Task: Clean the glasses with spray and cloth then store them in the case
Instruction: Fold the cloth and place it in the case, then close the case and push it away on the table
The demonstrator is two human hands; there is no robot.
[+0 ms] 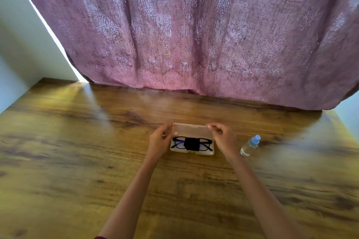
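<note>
A translucent plastic case (191, 152) lies open on the wooden table (77, 141), its lid (191, 131) standing up at the back. Inside lie black-framed glasses (177, 141), folded, with a folded black cloth (192, 144) across their middle. My left hand (160, 141) pinches the lid's left end. My right hand (223, 137) pinches the lid's right corner. A small clear spray bottle (250, 146) with a light blue cap lies tilted on the table, just right of my right hand.
A mauve patterned curtain (194, 35) hangs along the table's far edge. A white wall (17, 54) borders the left side.
</note>
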